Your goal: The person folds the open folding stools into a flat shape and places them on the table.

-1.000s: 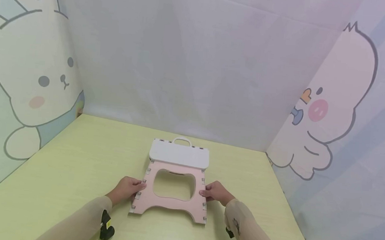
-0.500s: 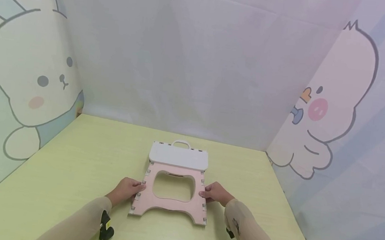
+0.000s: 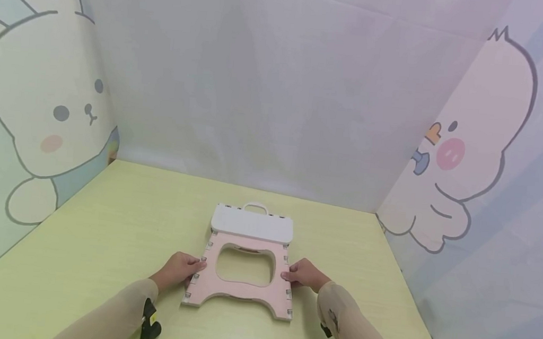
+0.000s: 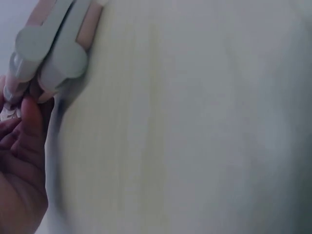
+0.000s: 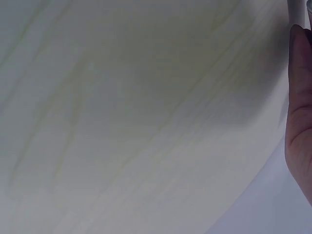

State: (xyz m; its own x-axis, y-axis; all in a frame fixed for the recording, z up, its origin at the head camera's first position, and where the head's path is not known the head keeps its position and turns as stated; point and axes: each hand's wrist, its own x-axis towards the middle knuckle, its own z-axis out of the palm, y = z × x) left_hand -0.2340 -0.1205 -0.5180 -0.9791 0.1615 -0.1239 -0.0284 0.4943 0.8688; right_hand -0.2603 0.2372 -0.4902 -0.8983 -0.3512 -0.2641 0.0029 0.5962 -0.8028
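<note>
A folding step stool is in the middle of the head view, folded flat, its pink leg panel facing me. Its white top panel and carry handle point to the far side. My left hand grips the left edge of the pink panel, thumb on the front. On the opposite edge, my right hand pinches it in the same way. In the left wrist view two grey rounded hinge ends lie side by side above the fingers. The right wrist view catches only part of my right hand.
A pale yellow table lies under the stool. Cloth walls enclose it at the back and both sides, with a cartoon rabbit on the left and a cartoon chick on the right.
The stool's white top and handle have come slightly lower in the head view, toward me. Both hands keep their grip and have scarcely moved.
</note>
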